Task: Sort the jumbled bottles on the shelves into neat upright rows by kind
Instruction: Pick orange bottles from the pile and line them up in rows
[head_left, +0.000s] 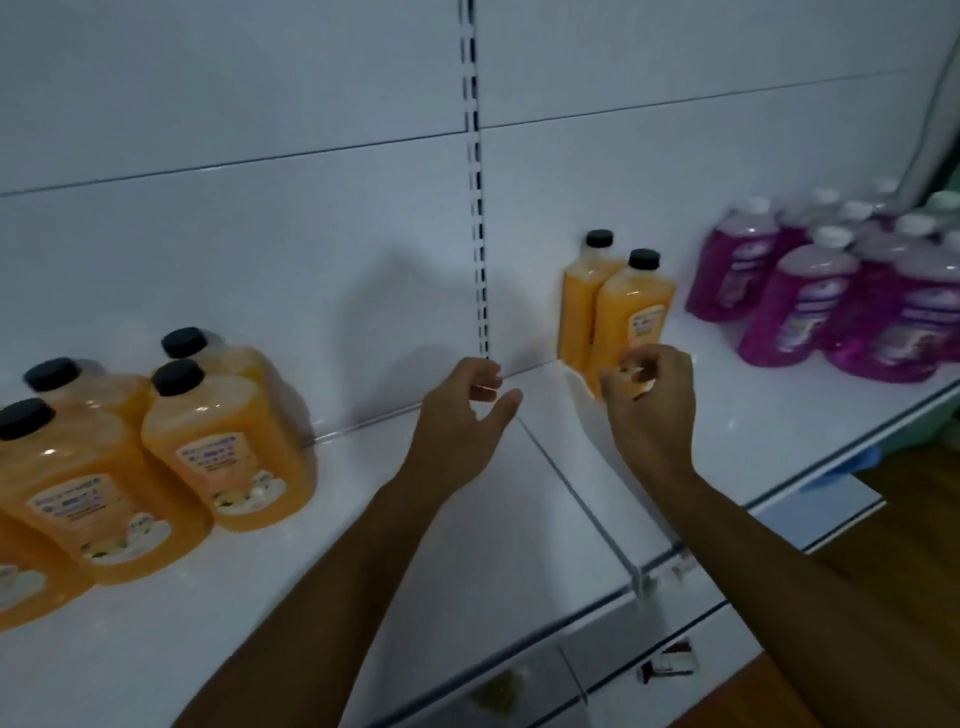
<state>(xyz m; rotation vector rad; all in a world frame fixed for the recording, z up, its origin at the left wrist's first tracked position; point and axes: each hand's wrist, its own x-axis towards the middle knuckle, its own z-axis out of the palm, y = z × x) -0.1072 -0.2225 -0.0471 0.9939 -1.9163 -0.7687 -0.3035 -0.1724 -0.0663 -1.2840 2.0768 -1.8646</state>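
A person's two bare arms reach over a white shelf (467, 545) stocked with bottles of coloured liquid, all standing upright. The left hand (460, 415) hangs above the shelf near the slotted upright (475, 208) at the back panel, fingers loosely curled and thumb apart, holding nothing. The right hand (649, 400) hovers just in front of two orange bottles (613, 306) with black caps; its fingers are curled, with the fingertips close to the lower part of the nearer bottle — whether they touch or pinch it cannot be told through the motion blur.

Those two orange bottles stand one behind the other, touching, against the back panel just right of a clear divider (587, 499) that runs from the back of the shelf to its front edge. Left of the divider and well apart from it, a larger group of orange bottles (218, 431) of the same kind — black caps, pale labels — stands in rows toward the left edge of the view. At the far right of the shelf, a cluster of purple bottles (810, 301) with white caps stands in close rows, near the two orange ones but not touching them.

Below the front rail of the shelf, a lower level shows small price tags (667, 665), too blurred to read. A wooden floor (893, 519) shows at the lower right.
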